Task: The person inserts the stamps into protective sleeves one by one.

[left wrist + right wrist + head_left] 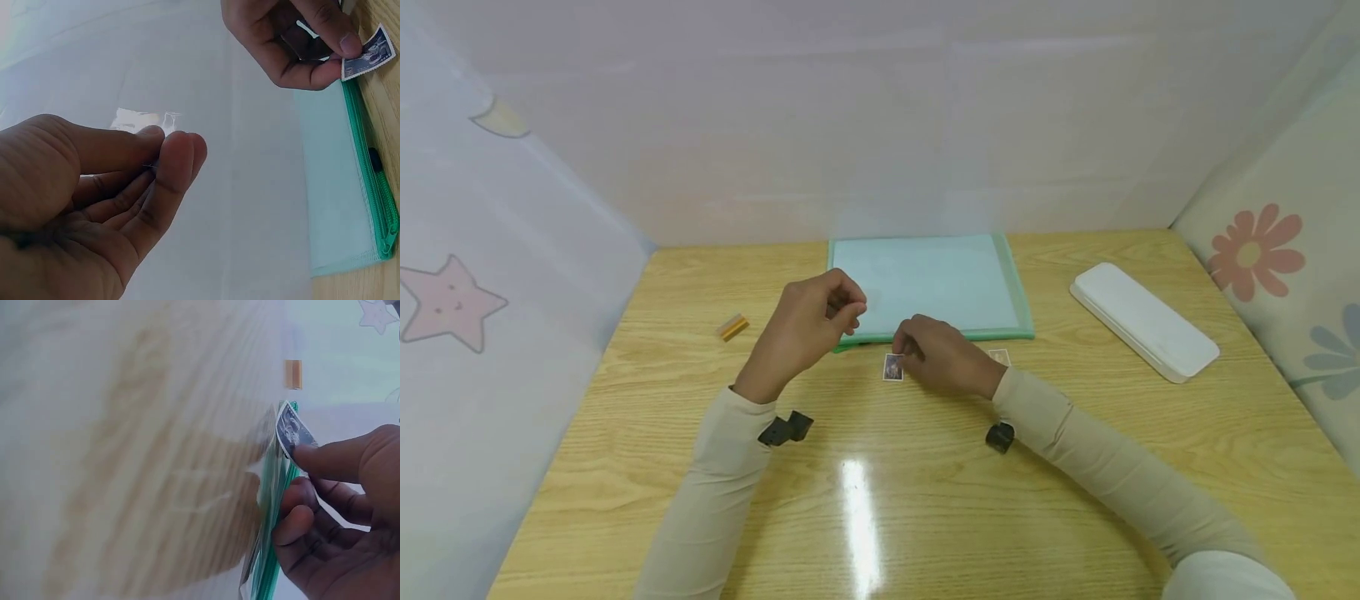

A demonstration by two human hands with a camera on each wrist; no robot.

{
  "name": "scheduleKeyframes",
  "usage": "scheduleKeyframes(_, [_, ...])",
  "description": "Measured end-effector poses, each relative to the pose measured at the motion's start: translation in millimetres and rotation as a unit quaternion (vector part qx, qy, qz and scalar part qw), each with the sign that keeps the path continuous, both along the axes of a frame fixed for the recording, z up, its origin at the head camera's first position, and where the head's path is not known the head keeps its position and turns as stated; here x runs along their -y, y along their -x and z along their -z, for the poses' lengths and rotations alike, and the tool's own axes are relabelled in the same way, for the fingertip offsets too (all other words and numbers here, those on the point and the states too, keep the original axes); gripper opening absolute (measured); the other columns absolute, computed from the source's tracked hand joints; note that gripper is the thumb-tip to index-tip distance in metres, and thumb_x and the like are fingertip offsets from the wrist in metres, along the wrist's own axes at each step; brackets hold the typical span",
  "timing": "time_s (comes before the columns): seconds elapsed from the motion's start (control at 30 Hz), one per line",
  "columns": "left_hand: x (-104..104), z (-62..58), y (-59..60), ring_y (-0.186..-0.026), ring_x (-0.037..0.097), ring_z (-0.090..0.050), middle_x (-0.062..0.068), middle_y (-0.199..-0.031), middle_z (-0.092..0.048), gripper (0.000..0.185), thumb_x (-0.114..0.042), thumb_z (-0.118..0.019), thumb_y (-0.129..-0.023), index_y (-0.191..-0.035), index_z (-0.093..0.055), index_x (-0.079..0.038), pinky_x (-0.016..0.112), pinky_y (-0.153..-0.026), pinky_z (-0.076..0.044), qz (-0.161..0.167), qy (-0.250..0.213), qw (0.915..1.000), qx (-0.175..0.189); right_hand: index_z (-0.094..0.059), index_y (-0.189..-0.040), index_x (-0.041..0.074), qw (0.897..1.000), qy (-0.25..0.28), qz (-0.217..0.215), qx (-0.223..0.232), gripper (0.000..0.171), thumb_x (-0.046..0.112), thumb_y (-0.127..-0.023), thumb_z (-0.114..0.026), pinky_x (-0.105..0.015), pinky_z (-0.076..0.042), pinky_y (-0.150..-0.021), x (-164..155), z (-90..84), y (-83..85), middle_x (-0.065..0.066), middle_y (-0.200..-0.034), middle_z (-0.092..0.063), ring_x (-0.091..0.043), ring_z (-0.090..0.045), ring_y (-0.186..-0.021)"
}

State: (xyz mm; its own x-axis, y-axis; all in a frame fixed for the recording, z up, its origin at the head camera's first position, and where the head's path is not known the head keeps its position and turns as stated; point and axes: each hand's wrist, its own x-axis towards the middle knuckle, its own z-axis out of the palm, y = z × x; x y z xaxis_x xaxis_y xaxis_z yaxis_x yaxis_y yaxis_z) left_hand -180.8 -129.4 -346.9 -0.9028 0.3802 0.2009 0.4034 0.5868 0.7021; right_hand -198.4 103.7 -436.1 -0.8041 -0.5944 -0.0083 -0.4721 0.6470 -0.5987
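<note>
My right hand (943, 354) pinches a small dark postage stamp (892, 367) with a white perforated border between thumb and fingers. In the left wrist view the stamp (370, 55) sticks out past the fingertips, slightly bent. My left hand (812, 321) is raised to the left, thumb and fingertips pinching a small, glossy, clear plastic piece (140, 119). Most of that piece is see-through and its lower edge is hidden by the fingers. Behind both hands lies a pale mesh pouch (928, 283) with a green zipped edge.
A second, paler stamp (1000, 357) lies on the table, partly behind the right wrist. At the left is a small orange-and-brown striped block (732, 327). A white oblong case (1142, 321) lies at the right. Patterned curtains (452, 304) border the wooden table (925, 517).
</note>
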Motion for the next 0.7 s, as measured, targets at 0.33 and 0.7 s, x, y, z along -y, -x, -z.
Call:
scheduleKeyframes(0.33, [-1, 2.4, 1.2, -0.068, 0.008, -0.061, -0.005, -0.083, -0.064, 0.006, -0.016, -0.067, -0.099, -0.105, -0.07, -0.016, 0.033, -0.059, -0.051, -0.014, -0.005, 0.9991, -0.04, -0.061, -0.099, 0.02, 0.998, 0.051, -0.035, 0.005, 0.006, 0.016, -0.099, -0.065, -0.03, -0.051, -0.07, -11, -4.2, 0.4, 0.009, -0.091, -0.061, -0.009, -0.058, -0.078])
scheduleKeyframes(0.7, [-1, 3.1, 1.6, -0.07, 0.009, -0.063, -0.006, -0.087, -0.064, 0.009, -0.018, -0.065, -0.1, -0.106, -0.072, -0.016, 0.033, -0.06, -0.05, -0.016, -0.022, 0.9981, -0.055, -0.062, -0.104, 0.02, 0.992, 0.111, -0.048, -0.03, 0.005, 0.021, -0.101, -0.065, -0.03, -0.05, -0.064, -27, -18.3, -1.7, 0.008, -0.091, -0.064, -0.012, -0.059, -0.075])
